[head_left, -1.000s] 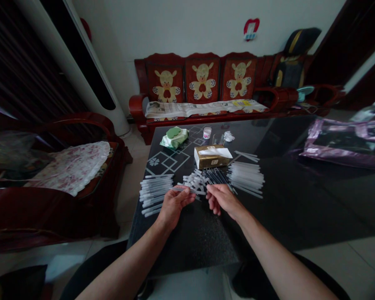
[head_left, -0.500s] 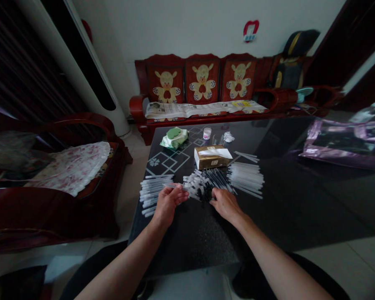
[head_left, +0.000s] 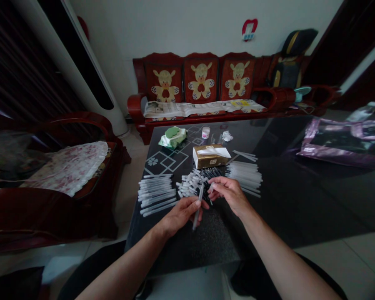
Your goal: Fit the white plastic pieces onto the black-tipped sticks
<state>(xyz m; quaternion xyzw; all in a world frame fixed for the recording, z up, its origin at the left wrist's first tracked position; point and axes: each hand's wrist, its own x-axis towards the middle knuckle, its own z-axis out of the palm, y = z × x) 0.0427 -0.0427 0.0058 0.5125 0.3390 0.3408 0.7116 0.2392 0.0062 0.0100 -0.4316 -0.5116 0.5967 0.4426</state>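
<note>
My left hand (head_left: 187, 211) pinches a translucent pen (head_left: 197, 212), tilted, over the front of the dark table. Just right of it, my right hand (head_left: 227, 191) has its fingers closed on a small whitish piece, apparently a pen cap (head_left: 211, 187). Between and beyond the hands lies a heap of white pen caps (head_left: 189, 183) with small black parts among them. Thin dark refills (head_left: 213, 172) lie behind the heap. A row of pens (head_left: 156, 193) is at the left, and a stack of translucent pen barrels (head_left: 244, 174) at the right.
A gold tissue box (head_left: 211, 158) stands behind the parts. Farther back are a green wipes pack (head_left: 173, 137), a small white cup (head_left: 205, 132) and crumpled tissue (head_left: 227, 136). A pinkish plastic bag (head_left: 340, 158) lies at the right. A wooden sofa (head_left: 203, 114) faces the table.
My left hand has moved right and nearer from the pen row, now holding the pen steeply. My right hand has lifted from the small black parts with a whitish piece in its fingers.
</note>
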